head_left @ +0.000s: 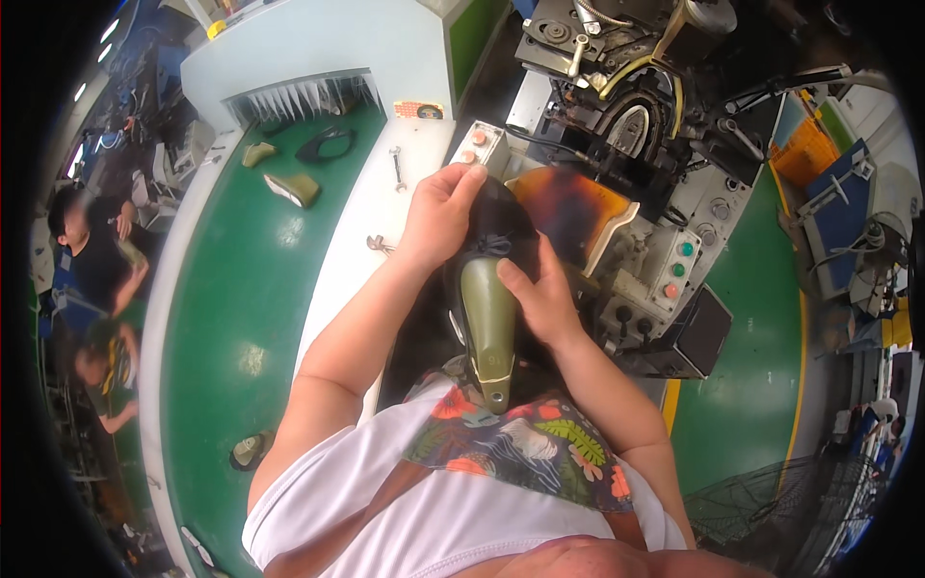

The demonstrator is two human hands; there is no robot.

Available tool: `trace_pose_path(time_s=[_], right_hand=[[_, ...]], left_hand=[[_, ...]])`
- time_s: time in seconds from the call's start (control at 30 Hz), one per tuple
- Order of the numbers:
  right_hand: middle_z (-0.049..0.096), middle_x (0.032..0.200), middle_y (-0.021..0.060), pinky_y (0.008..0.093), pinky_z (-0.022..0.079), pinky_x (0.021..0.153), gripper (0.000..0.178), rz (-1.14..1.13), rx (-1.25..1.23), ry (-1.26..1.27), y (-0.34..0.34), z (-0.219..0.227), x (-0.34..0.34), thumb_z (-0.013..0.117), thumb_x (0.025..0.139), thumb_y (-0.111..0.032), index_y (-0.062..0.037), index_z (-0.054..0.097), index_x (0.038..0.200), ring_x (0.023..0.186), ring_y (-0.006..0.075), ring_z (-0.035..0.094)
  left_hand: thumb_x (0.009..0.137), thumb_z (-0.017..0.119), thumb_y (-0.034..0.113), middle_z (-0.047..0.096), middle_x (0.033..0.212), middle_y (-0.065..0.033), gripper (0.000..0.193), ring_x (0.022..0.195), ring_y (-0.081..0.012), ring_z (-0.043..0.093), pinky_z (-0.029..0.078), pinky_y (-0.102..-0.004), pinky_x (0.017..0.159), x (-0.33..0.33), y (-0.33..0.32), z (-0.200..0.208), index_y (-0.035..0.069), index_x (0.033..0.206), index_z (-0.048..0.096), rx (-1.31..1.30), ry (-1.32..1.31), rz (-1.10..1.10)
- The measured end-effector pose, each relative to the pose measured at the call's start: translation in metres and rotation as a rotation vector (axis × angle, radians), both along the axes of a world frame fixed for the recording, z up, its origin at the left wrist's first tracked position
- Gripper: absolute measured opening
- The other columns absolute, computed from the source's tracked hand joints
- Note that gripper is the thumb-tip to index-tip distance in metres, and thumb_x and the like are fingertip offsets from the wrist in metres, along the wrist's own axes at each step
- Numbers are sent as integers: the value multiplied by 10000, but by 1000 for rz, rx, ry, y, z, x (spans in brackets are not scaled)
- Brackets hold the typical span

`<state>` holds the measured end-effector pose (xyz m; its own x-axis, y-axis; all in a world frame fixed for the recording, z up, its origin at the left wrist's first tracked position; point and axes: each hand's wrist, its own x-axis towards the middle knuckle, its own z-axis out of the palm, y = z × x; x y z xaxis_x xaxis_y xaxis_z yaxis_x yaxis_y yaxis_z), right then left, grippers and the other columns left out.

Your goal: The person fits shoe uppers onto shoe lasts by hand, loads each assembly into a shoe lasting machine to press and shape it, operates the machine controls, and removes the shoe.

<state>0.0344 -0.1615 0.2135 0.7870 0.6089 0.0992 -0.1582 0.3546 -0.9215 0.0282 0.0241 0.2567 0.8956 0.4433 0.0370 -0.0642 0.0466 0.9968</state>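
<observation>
Close in front of my body is an olive-green shoe last (488, 303), its narrow end with a metal-ringed hole toward my apron. A black shoe upper (496, 212) covers the far part of the last, with gathered lace or thread at its middle. My left hand (445, 214) pinches the far left edge of the upper between thumb and fingers. My right hand (541, 294) grips the right side, its thumb on the green last and its fingers along the black upper. The underside of the last is hidden.
Ahead stands a lasting machine (626, 135) with an amber guard (573, 212) and a button panel (674, 270). A small button box (480, 144) is beyond my left hand. Left, a green conveyor (226, 279) carries lasts (291, 189) and a black upper (326, 144); wrenches (397, 169) lie on its white ledge.
</observation>
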Motion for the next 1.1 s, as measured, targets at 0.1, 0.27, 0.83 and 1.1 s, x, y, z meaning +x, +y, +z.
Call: trace_pose_path(time_s=[0.1, 0.27, 0.83, 1.1], right_hand=[[655, 1214, 85, 308, 521, 972, 513, -61, -16, -24, 4, 10, -3, 808, 949, -184, -9, 507, 1327, 1092, 126, 635], [671, 1063, 62, 301, 556, 839, 397, -66, 17, 136, 4, 15, 14, 780, 944, -141, -26, 530, 1230, 931, 128, 663], [486, 735, -30, 245, 366, 371, 443, -282, 195, 352, -63, 24, 11, 617, 1004, -603, -165, 567, 1049, 435, 97, 477], [575, 881, 2, 244, 481, 507, 529, -404, 41, 420, -65, 15, 22, 633, 987, -593, -107, 558, 1182, 626, 111, 596]], left_hand=[[1100, 613, 265, 654, 816, 39, 293, 717, -27, 560, 471, -216, 654, 2, 0, 4, 33, 938, 691, 43, 1, -63], [1100, 608, 304, 703, 868, 9, 320, 742, -47, 614, 503, -227, 677, 17, -4, 22, 16, 1021, 722, 20, 132, -119], [993, 720, 57, 731, 899, -71, 403, 678, -114, 699, 617, -273, 496, 13, -107, 68, 0, 1378, 617, -195, 81, -838], [1054, 677, 217, 739, 932, -47, 367, 834, -87, 721, 623, -289, 682, 30, -95, 56, 65, 1386, 638, -73, 77, -862]])
